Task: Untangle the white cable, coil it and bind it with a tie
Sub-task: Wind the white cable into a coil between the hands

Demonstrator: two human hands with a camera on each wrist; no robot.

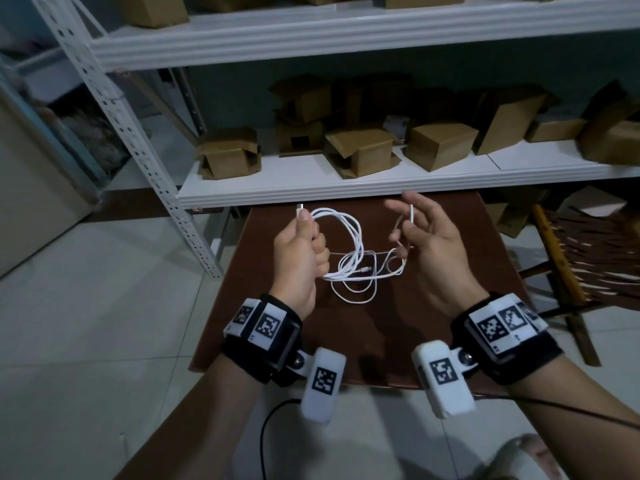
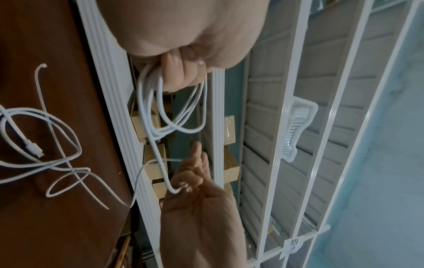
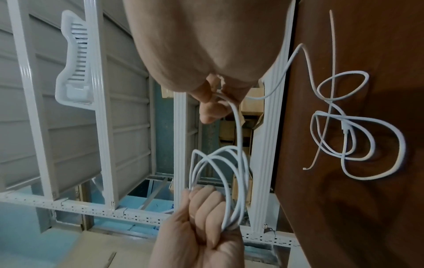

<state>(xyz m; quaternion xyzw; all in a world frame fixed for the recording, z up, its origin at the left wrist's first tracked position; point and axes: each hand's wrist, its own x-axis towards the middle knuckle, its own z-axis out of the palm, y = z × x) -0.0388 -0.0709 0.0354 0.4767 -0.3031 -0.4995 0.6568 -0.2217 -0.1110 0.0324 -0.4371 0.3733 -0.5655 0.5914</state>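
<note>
My left hand [image 1: 311, 237] grips several coiled loops of the white cable [image 1: 348, 225] above the brown table [image 1: 450, 306], and a connector [image 1: 300, 206] sticks up past its thumb. In the left wrist view the loops [image 2: 156, 117] hang below the curled fingers [image 2: 181, 72]. My right hand [image 1: 412, 230] holds one strand of the cable with curled fingers [image 3: 213, 101], level with the left hand. The rest of the cable [image 1: 356, 271] lies in loose crossed loops on the table, its other connector [image 2: 34, 149] among them. A thin pale tie [image 3: 332, 45] lies straight across those loops.
A white metal shelf [image 1: 346, 188] runs just behind the table, with several cardboard boxes [image 1: 360, 150] on it. A wooden slatted chair [image 1: 588, 254] stands to the right. Pale floor tiles [image 1: 104, 306] lie to the left, with a black lead [image 1: 270, 427] below the wrists.
</note>
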